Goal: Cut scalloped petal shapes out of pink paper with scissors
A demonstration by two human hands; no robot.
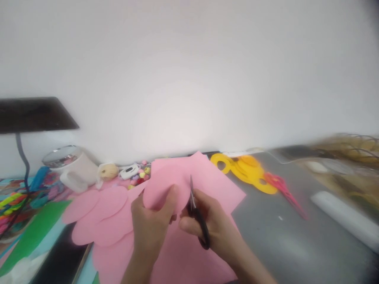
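Note:
My left hand (154, 219) pinches a rounded piece of pink paper (167, 179), thumb on top. Black-handled scissors (199, 225) are gripped in my right hand (211, 221), their blades pointing up along the right edge of that piece. Whether the blades are parted cannot be made out. Beneath both hands lie larger pink sheets (219, 183). Left of my left hand, several pink paper ovals (109, 221) overlap in a fanned pile.
Yellow cut pieces (247, 171) and pink scissors (286, 191) lie right on the grey table (284, 248). A white mug (78, 169), small coloured beads (142, 175) and a green sheet (38, 232) are left. A white roll (346, 215) lies far right. The wall (189, 79) stands behind.

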